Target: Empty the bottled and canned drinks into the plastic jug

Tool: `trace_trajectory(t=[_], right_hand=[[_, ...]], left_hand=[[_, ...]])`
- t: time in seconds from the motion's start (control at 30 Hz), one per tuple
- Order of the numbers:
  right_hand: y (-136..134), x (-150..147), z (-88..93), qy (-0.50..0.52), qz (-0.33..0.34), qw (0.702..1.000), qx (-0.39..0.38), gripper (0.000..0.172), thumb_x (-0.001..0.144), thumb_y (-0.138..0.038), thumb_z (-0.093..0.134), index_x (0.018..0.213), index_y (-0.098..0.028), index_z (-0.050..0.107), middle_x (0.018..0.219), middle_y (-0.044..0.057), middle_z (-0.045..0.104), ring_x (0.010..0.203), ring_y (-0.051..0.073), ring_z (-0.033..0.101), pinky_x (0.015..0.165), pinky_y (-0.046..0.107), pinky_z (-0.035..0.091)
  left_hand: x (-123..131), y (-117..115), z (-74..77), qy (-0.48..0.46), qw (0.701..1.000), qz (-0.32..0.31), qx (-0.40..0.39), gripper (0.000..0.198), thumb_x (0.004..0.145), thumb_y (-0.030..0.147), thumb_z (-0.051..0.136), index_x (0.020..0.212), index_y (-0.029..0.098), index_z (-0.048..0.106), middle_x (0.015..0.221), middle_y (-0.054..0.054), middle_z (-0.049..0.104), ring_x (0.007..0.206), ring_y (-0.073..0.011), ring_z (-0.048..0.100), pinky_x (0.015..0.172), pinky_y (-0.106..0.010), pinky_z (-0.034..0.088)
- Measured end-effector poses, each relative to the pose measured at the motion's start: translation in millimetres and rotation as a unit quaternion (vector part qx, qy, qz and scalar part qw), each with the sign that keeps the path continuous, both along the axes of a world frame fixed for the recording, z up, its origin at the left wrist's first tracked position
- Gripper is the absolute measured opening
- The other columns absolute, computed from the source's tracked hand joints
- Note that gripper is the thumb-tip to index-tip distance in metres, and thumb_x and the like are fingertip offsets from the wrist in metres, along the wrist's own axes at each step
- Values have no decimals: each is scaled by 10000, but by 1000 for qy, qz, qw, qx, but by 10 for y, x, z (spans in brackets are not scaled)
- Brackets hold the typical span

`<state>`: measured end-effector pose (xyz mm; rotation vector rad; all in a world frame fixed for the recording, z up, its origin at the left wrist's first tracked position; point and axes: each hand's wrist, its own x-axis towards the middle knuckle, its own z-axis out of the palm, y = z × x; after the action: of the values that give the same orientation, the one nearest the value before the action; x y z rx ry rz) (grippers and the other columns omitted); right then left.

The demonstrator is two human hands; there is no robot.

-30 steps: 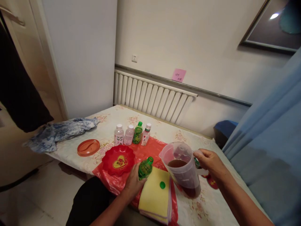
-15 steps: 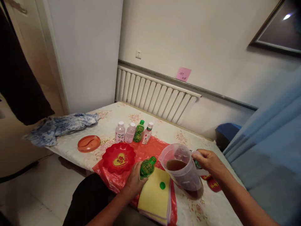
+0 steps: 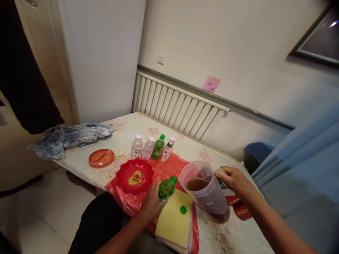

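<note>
My left hand is wrapped round an uncapped green plastic bottle, which leans to the right above a yellow cloth. By its handle, my right hand grips a translucent plastic pitcher, tilted left with brown liquid inside. The pitcher's spout is close to the bottle's mouth, slightly apart from it; no stream shows between them. A loose green bottle cap lies on the cloth. Left of the held bottle sits a red scalloped plate with a gold heart.
Several capped bottles stand in a row behind the plate, near a red plastic sheet. An orange round dish and a crumpled blue-white cloth lie left. Red packets lie right. A radiator lines the wall.
The camera view has shifted slightly. The pitcher and the held bottle stay nearly in the same place, both hands keeping their grip.
</note>
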<state>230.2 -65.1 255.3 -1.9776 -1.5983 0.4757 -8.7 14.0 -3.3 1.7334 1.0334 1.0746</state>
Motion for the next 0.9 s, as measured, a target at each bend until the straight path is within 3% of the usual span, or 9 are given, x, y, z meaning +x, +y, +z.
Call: trace_trajectory(t=[0.6, 0.9], right_hand=[[165, 52, -57, -14, 30, 999, -22, 384, 733, -530, 583, 553, -208, 481, 519, -41, 432, 511, 122, 413, 499, 250, 336], [226, -8, 35, -60, 61, 996, -24, 414, 738, -552, 580, 546, -212, 443, 504, -55, 405, 499, 110, 387, 484, 241, 311]], left_hand=[[-14, 8, 30, -2, 1000, -6, 1, 646, 654, 101, 620, 1275, 200, 469, 1265, -85, 549, 1215, -242, 504, 1078, -409, 379], [-30, 4, 65, 6, 1000, -14, -6, 660, 649, 112, 611, 1288, 188, 461, 1279, -99, 538, 1233, -253, 492, 1086, -410, 371]])
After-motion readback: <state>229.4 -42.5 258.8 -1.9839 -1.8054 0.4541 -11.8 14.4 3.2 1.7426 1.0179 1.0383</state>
